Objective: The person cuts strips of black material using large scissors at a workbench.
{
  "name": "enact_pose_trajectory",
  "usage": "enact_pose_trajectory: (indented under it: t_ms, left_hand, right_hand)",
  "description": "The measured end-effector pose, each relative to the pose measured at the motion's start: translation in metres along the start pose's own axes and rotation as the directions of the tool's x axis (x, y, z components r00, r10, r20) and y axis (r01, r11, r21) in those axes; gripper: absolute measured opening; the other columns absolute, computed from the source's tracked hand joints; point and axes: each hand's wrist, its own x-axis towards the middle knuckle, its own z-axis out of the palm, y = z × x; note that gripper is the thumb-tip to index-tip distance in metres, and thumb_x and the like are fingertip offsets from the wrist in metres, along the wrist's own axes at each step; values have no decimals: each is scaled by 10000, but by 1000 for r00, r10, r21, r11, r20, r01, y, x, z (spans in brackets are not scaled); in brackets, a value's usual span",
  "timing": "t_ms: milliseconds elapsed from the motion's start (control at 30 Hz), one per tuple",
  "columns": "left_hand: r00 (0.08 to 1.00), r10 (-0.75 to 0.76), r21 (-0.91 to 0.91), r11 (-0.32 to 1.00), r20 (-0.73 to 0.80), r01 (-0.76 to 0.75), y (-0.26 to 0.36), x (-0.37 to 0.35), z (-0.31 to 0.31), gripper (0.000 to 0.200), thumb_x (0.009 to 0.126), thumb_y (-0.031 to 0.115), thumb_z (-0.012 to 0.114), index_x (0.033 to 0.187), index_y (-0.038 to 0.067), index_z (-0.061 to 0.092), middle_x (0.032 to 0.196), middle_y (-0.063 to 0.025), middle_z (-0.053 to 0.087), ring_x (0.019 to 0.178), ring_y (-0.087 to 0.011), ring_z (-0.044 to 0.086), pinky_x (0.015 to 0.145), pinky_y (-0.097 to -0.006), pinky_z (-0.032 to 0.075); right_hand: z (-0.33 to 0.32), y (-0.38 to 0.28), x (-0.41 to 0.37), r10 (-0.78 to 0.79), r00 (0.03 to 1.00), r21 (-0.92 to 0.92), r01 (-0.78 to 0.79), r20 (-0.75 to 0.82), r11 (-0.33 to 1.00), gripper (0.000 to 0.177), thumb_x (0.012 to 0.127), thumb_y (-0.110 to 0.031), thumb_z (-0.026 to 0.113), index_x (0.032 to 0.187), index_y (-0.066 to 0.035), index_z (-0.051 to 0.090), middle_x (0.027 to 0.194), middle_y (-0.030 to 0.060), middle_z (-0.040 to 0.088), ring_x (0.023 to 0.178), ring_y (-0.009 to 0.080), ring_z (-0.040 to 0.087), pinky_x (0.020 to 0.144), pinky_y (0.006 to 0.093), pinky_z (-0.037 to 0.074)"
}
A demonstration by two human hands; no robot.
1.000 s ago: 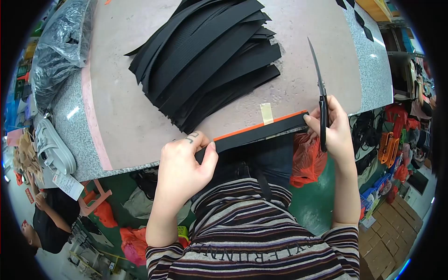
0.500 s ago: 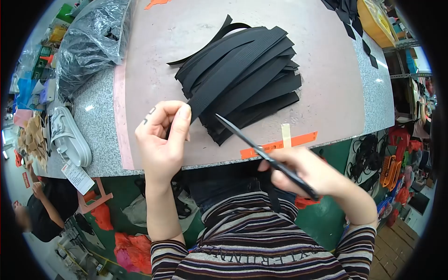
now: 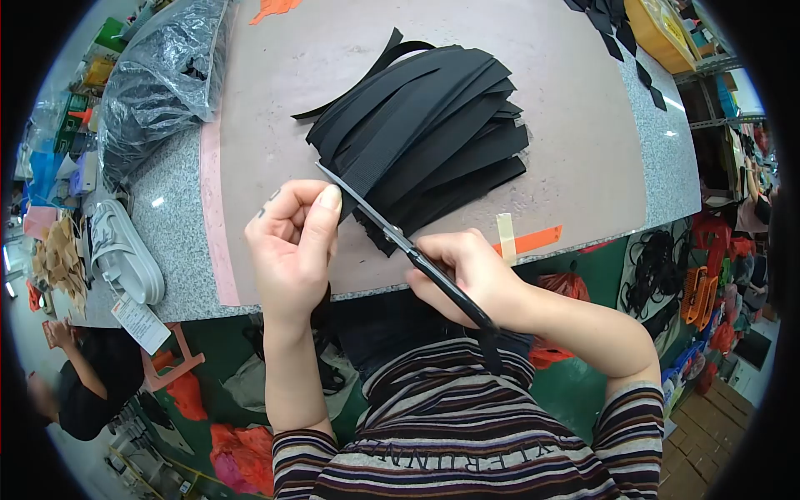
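A pile of flat black elastic strips point(image 3: 458, 142) lies fanned out on the table in front of me. Between thumb and fingers, my left hand point(image 3: 287, 250) pinches the near end of one ribbed black elastic strip point(image 3: 371, 167). In my right hand point(image 3: 479, 279) is a pair of black-handled scissors point(image 3: 379, 223). The blades lie across the held strip, just beyond my left fingertips. Whether the blades are apart cannot be made out. My left palm hides part of what hangs below the pinch.
An orange marked strip point(image 3: 542, 240) and beige tape point(image 3: 505, 237) lie along the table's front edge. At left are a clear plastic bag point(image 3: 162, 83) and a tagged grey slide sandal point(image 3: 125, 250). More black pieces point(image 3: 612, 25) lie at far right. Another person point(image 3: 96, 383) is at lower left.
My right hand has moved left and up, bringing the scissors from beside the pile onto the held strip. My left hand keeps its pinch in nearly the same place.
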Motion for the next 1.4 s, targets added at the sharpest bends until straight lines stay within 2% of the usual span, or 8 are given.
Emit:
enact_pose_trajectory:
  t_ms: [167,233,300,400,600,667,1067,1400]
  left_hand:
    - [950,233,127,970,-210,-210,64,10,-57,310,973,264,559,881,2,698,647,42,531,513,-39,432,467,-236,343]
    - [795,589,-537,723,149,-435,164,14,-93,149,858,40,565,956,-7,667,662,-19,583,482,-82,479,426,-238,343]
    - [484,874,-900,176,-43,-398,230,3,-91,233,812,-85,552,993,-21,684,690,-61,635,447,-94,463,401,-240,327]
    - [594,781,-928,342,194,-147,215,3,-65,255,851,-59,536,1027,-23,717,711,-70,662,440,-94,450,396,-241,319]
    - [849,-230,21,968,475,250,50,-37,42,250,848,-45,701,1088,-2,752,735,-79,716,622,-86,655,557,-205,498]
    - [865,51,110,987,499,-121,19,-51,68,210,841,-75,678,1034,-41,754,673,-98,691,597,-125,677,549,-208,510]
    - [856,-176,28,982,486,186,-4,-72,111,222,845,26,715,1060,-22,742,830,-137,742,646,-155,705,585,-255,528]
    - [835,-198,654,720,513,-231,41,-43,7,172,751,125,786,821,-13,712,640,-112,673,569,-199,676,565,-279,494]
  right_hand:
    - [-2,7,-7,-104,995,120,104,-8,987,287,901,-61,658,661,4,514,583,-63,411,588,5,363,485,248,305]
    - [-4,6,-15,-55,997,113,50,45,992,266,896,-104,718,723,-21,534,612,-74,437,599,6,394,522,224,330]
    - [-4,2,-22,20,996,119,-30,85,992,264,892,-138,747,759,-39,541,634,-78,453,604,10,412,544,210,344]
    - [-10,-1,-39,-17,1000,285,19,-10,958,306,826,-159,834,871,-68,545,723,-44,523,638,32,485,582,213,409]
    - [-19,26,-72,-115,963,668,253,-244,700,444,821,134,711,1034,-75,382,1013,101,621,952,161,655,868,289,542]
    - [-24,29,-84,-102,969,677,231,-226,698,435,837,132,695,1038,-73,369,1028,131,643,958,178,665,878,303,546]
    - [-39,35,-119,138,924,632,131,-357,764,346,869,69,697,997,-61,404,927,115,681,857,158,685,789,293,568]
    - [-122,35,-123,159,758,276,29,-632,961,362,844,17,740,947,-66,402,837,139,679,735,170,691,676,286,576]
